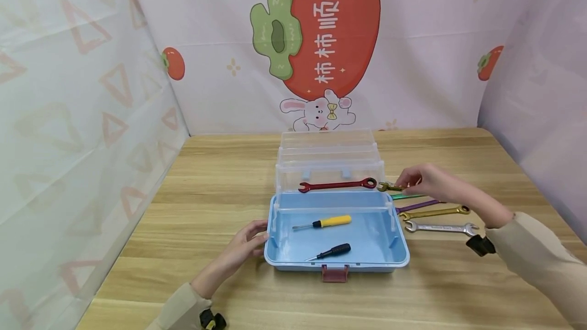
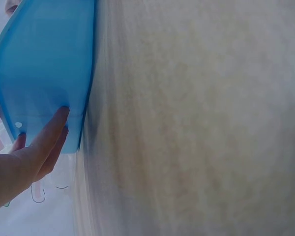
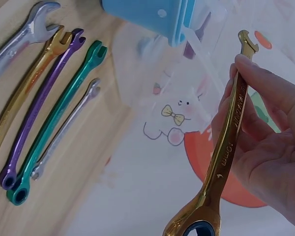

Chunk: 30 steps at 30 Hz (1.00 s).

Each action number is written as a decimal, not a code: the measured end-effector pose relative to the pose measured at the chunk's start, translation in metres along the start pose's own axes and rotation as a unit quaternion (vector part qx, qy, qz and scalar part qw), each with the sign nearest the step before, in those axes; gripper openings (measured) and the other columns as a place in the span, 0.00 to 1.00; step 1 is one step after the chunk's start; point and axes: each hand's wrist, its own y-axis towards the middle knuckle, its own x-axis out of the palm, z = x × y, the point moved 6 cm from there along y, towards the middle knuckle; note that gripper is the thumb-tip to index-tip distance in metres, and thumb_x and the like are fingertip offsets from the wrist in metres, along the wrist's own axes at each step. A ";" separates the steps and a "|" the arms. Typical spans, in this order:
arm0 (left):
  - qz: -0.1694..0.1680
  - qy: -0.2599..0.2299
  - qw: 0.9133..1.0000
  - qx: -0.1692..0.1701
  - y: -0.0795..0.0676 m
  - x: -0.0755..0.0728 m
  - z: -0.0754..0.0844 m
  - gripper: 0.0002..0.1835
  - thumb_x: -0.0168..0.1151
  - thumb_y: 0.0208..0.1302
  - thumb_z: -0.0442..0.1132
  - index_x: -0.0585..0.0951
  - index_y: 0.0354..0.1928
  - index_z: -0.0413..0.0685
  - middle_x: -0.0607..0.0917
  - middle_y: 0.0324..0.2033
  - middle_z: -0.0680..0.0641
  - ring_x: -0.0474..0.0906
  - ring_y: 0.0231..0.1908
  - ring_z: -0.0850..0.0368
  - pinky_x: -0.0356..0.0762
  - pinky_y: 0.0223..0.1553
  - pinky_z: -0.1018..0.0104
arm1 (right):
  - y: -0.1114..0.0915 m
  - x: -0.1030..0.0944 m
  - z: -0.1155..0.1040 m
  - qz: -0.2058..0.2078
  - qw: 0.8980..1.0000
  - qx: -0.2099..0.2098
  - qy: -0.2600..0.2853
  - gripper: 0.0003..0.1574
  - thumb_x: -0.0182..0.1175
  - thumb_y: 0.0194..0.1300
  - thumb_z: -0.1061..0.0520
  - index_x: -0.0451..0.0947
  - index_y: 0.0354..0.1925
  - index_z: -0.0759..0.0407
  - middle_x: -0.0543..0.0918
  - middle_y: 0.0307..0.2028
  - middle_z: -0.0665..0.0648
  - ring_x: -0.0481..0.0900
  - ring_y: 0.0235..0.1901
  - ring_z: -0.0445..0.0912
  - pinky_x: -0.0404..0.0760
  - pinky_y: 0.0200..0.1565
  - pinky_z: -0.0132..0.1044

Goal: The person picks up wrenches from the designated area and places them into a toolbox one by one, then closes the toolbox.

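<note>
My right hand [image 1: 424,180] pinches a gold combination wrench [image 3: 227,132] between thumb and fingers, raised beside the box's back right corner. Its ratchet ring end points down in the right wrist view. My left hand [image 1: 247,243] rests at the left end of the blue toolbox [image 1: 337,265], fairly straight fingers [image 2: 54,129] against the outer wall and thumb by the rim. Inside the box lie a yellow-handled screwdriver [image 1: 335,221] and a black-handled screwdriver [image 1: 336,250]. A red wrench [image 1: 337,185] lies across the clear tray part at the back.
Right of the box lie a silver open-end wrench [image 1: 441,228], another gold wrench [image 1: 433,212], a purple wrench [image 3: 42,108], a green wrench [image 3: 59,118] and a small silver wrench [image 3: 66,129]. The clear lid [image 1: 327,139] stands raised behind. A pink latch [image 1: 335,274] hangs in front.
</note>
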 end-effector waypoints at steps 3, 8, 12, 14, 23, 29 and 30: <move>0.000 0.002 1.000 0.000 0.000 0.000 0.000 0.29 0.51 0.63 0.44 0.58 0.61 0.35 0.62 0.59 0.34 0.67 0.53 0.47 0.73 0.48 0.55 | 0.007 0.001 -0.004 -0.007 1.000 0.005 0.000 0.09 0.61 0.51 0.69 0.79 0.32 0.59 0.81 0.28 0.51 0.73 0.26 0.38 0.76 0.28 0.29; 0.002 0.002 1.000 -0.002 -0.001 0.000 0.001 0.29 0.51 0.63 0.44 0.58 0.61 0.35 0.62 0.59 0.34 0.66 0.54 0.47 0.72 0.48 0.55 | 0.020 0.004 -0.015 -0.024 1.000 -0.008 0.012 0.07 0.61 0.52 0.67 0.80 0.32 0.61 0.81 0.28 0.54 0.72 0.25 0.40 0.75 0.26 0.29; 0.001 0.002 1.000 -0.003 -0.001 0.000 0.001 0.29 0.51 0.63 0.44 0.58 0.60 0.35 0.62 0.59 0.34 0.66 0.54 0.47 0.72 0.48 0.56 | 0.030 0.007 -0.020 -0.031 0.999 -0.007 0.018 0.07 0.61 0.52 0.67 0.80 0.33 0.61 0.81 0.30 0.53 0.72 0.26 0.42 0.75 0.27 0.29; 0.002 0.003 1.000 -0.004 -0.001 0.000 0.001 0.29 0.51 0.63 0.44 0.58 0.60 0.35 0.62 0.59 0.35 0.66 0.54 0.47 0.72 0.48 0.56 | 0.034 0.009 -0.022 -0.031 0.999 -0.010 0.019 0.07 0.61 0.53 0.67 0.80 0.33 0.60 0.81 0.30 0.53 0.72 0.26 0.42 0.75 0.27 0.29; 0.003 0.009 1.000 -0.004 -0.002 0.001 0.002 0.28 0.51 0.63 0.43 0.59 0.61 0.35 0.63 0.59 0.35 0.66 0.54 0.46 0.72 0.48 0.56 | 0.054 0.017 -0.035 -0.047 0.998 -0.024 0.034 0.07 0.60 0.53 0.67 0.80 0.34 0.61 0.81 0.30 0.53 0.73 0.27 0.43 0.76 0.29 0.30; 0.004 0.010 1.000 -0.004 -0.002 0.001 0.002 0.29 0.51 0.63 0.44 0.59 0.61 0.35 0.63 0.59 0.35 0.66 0.54 0.46 0.72 0.48 0.56 | 0.064 0.023 -0.043 -0.059 0.997 -0.027 0.050 0.08 0.60 0.53 0.67 0.79 0.35 0.63 0.80 0.30 0.54 0.74 0.26 0.43 0.79 0.29 0.35; 0.004 0.009 1.000 -0.004 -0.002 0.001 0.002 0.29 0.51 0.63 0.44 0.59 0.61 0.35 0.63 0.59 0.35 0.66 0.54 0.46 0.72 0.48 0.56 | 0.066 0.024 -0.044 -0.061 0.996 -0.027 0.053 0.08 0.60 0.53 0.67 0.79 0.35 0.64 0.80 0.31 0.55 0.74 0.26 0.43 0.79 0.29 0.37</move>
